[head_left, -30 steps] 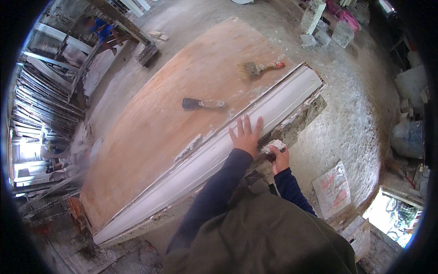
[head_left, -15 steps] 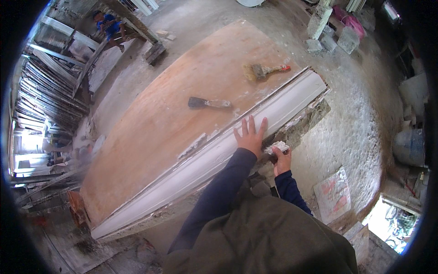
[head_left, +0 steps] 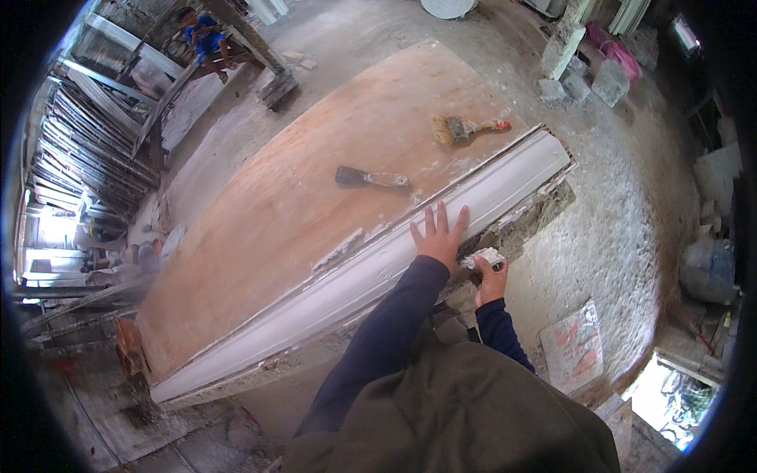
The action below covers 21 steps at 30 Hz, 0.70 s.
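A long white plaster moulding [head_left: 331, 303] runs along the near edge of an orange-brown board [head_left: 315, 189]. With fingers spread, my left hand [head_left: 439, 232] lies flat on the moulding, right of its middle. Just to the right, my right hand [head_left: 491, 280] pinches a crumpled white lump [head_left: 482, 258] beside the moulding's near edge. What the lump is made of, I cannot tell. Farther back on the board lie a putty knife [head_left: 371, 178] with a dark blade and a paint brush [head_left: 469, 128] with a red-tipped handle.
A person in blue [head_left: 206, 39] sits at the far left, near a wooden post [head_left: 252, 43]. Long thin strips [head_left: 91, 150] are stacked along the left. On the pale floor at right lies a printed bag [head_left: 572, 347]; a grey drum [head_left: 707, 270] stands beyond it. Rubble blocks [head_left: 609, 83] sit far right.
The whole view has shifted slightly, so the board and tools appear a little lower and to the right. Both hands keep nearly the same places on and beside the moulding.
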Tool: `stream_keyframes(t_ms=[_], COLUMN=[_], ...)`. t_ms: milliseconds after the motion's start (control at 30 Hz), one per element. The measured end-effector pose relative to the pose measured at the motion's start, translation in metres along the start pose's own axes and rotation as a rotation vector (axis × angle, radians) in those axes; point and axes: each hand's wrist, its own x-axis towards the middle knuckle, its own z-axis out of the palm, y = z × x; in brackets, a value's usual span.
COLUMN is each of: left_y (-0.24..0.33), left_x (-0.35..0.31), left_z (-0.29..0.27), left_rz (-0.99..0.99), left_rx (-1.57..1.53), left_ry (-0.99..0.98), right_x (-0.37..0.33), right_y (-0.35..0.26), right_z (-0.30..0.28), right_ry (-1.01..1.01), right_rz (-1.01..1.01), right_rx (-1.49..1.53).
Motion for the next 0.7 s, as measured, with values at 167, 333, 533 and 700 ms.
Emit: stream_keyframes(t_ms=[167, 333, 533, 700], left_y=[0.001, -0.008, -0.030, -0.115], left_x=[-0.002, 0.010, -0.016, -0.086], left_z=[-0.013, 0.037, -0.017, -0.045], left_rz=[-0.009, 0.016, 0.031, 0.060], left_rx=[-0.020, 0.136, -0.163, -0.263], left_ry=[-0.047, 0.160, -0.018, 0.202], right_x=[0.010, 0.010, 0.019, 0.023], right_y=[0.009, -0.014, -0.044, -0.088], right_z=[-0.005, 0.000, -0.012, -0.003], right_ry=[0.004, -0.098, -0.291, -0.317], right_rz=[-0.050, 0.043, 0.321, -0.108], right_rx=[-0.101, -0.234, -0.554, -1.084])
